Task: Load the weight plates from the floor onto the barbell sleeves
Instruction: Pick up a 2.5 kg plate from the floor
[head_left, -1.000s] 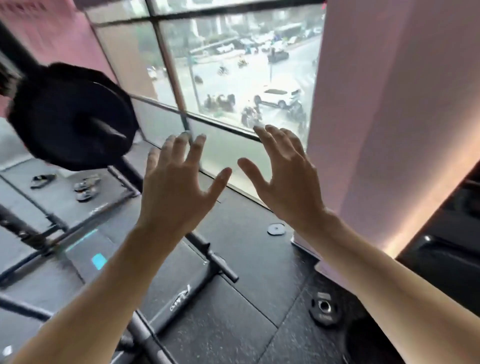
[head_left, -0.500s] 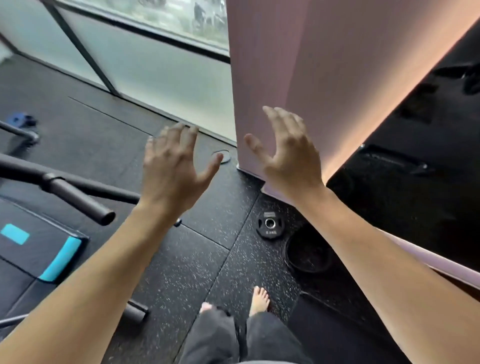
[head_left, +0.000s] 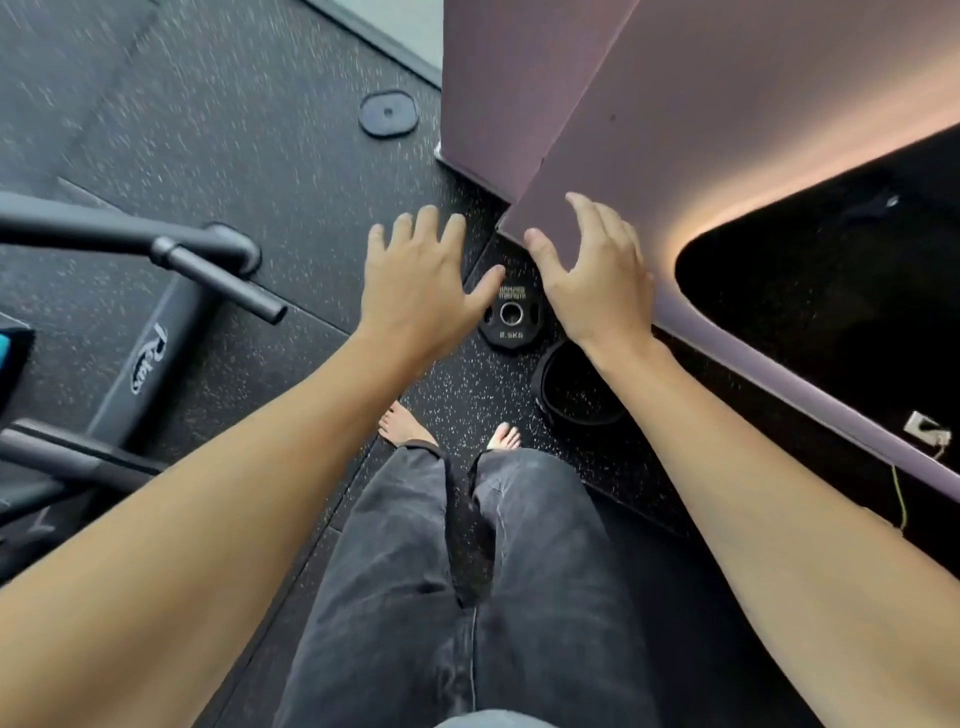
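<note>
Speckled black rubber floor (head_left: 249, 156) filled the view, with a pink pillar (head_left: 545, 78) rising at its far edge. You stood barefoot, both arms reaching down and forward. Your left hand (head_left: 415, 280) and right hand (head_left: 597, 275) hung above the floor with fingers (head_left: 428, 228) spread and holding nothing.

Between your hands lay the small plate (head_left: 510, 317), flat on the floor at the pillar's foot and marked 2.5KG. A larger plate (head_left: 576, 395) lay just beside it, nearer your right foot and partly hidden by your right forearm. An empty bar end (head_left: 228, 283) stuck out on your left, well apart from both plates.

I counted two plates, one bar end in view, one round disc (head_left: 388, 113) farther off on the floor, and two empty hands.

Risks, as I judged them: the small plate lay flat, so your fingers could slip at its edge; it sat near the pillar, so knuckles might scrape; a dropped plate would land close to your bare toes.
</note>
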